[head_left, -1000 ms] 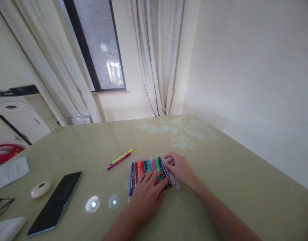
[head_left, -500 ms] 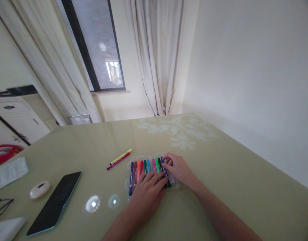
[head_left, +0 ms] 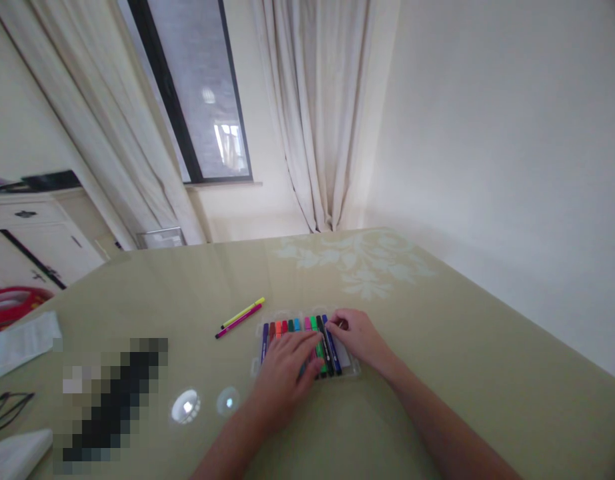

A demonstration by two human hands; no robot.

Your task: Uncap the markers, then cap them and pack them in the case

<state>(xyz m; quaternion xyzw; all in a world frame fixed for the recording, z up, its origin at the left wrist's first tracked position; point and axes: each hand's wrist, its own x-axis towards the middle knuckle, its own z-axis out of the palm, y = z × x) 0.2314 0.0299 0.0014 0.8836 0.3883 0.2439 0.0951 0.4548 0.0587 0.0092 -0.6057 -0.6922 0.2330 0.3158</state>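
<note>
The left hand (head_left: 283, 373), fingers loosely spread, seemingly steadies the markers (head_left: 279, 328) while the right hand (head_left: 356, 335) touches the blue marker (head_left: 332, 348) toward the case's (head_left: 351, 369) right edge, grip unclear.

This is a room in a home, though which room is hard to tell. Well beyond the left hand (head_left: 287, 367), a dark-framed window (head_left: 202, 87) is set in a pale wall. A cream curtain (head_left: 102, 133) hangs to the window's left; another (head_left: 317, 100) drops in long folds beyond the right hand (head_left: 356, 337), near the corner. Far to the left hand's left stands a white cabinet (head_left: 47, 235) with dark, ornamental handles, household furniture in style. The counter (head_left: 487, 373) has a pale leafy pattern (head_left: 370, 283) past the right hand, and spectacles (head_left: 17, 395) lie well left of the left hand.
</note>
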